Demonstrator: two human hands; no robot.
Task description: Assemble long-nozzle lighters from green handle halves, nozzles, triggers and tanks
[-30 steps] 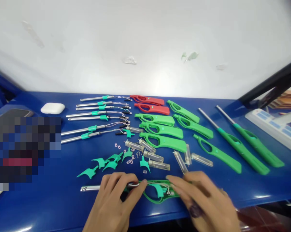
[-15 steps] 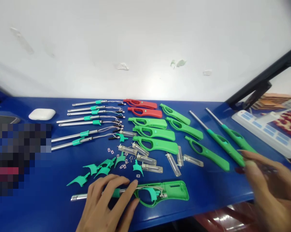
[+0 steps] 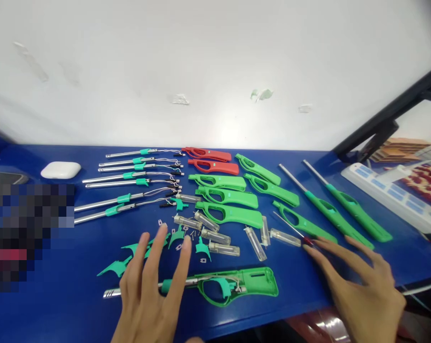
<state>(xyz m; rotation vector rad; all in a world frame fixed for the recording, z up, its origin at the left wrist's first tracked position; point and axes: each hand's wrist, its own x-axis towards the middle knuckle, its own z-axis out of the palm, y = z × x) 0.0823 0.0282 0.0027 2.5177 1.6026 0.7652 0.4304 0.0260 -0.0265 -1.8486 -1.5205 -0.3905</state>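
Observation:
My left hand (image 3: pixel 153 281) is spread with fingers apart, over the metal tube (image 3: pixel 111 293) of an opened lighter. That lighter's green half shell (image 3: pixel 260 282) lies at the front edge, with wires and a teal trigger (image 3: pixel 224 287) inside. On the right, my right hand (image 3: pixel 358 281) has its thumb and forefinger on the dark red handle of a thin screwdriver (image 3: pixel 307 241), whose shaft points up and left over a green shell (image 3: pixel 317 228). Teal triggers (image 3: pixel 117 267) and clear fuel tanks (image 3: pixel 224 249) lie between the hands.
Several metal tubes with wires (image 3: pixel 124 153) lie at back left, beside a white case (image 3: pixel 60 170). Red shells (image 3: pixel 213 166) and green shells (image 3: pixel 230 214) fill the middle. Two long green lighters (image 3: pixel 358 216) and a power strip (image 3: pixel 390 193) are at right.
My left hand has lifted and spread its fingers off the lighter. My right hand has moved left from the right edge, bringing the screwdriver over beside the tanks.

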